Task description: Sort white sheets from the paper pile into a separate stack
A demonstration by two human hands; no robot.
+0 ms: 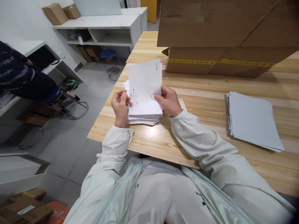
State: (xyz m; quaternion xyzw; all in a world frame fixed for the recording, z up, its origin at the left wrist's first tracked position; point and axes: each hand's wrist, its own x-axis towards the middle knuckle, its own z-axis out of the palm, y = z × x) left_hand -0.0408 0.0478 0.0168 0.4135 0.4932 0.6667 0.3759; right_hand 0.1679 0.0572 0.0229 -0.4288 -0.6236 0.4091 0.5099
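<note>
Holding folded sheet [144,84] above stack [143,116]

L hand [120,107] fingers curled, pinching | R hand [168,101] pinching | both forearms fwd, sleeved

A packing or mailing workroom: big cardboard cartons [224,34] on a wooden surface [198,124], stacks of paper sheets [253,119], white shelving [100,29] holding boxes, stools [108,54], grey tiled floor [70,146].
</note>
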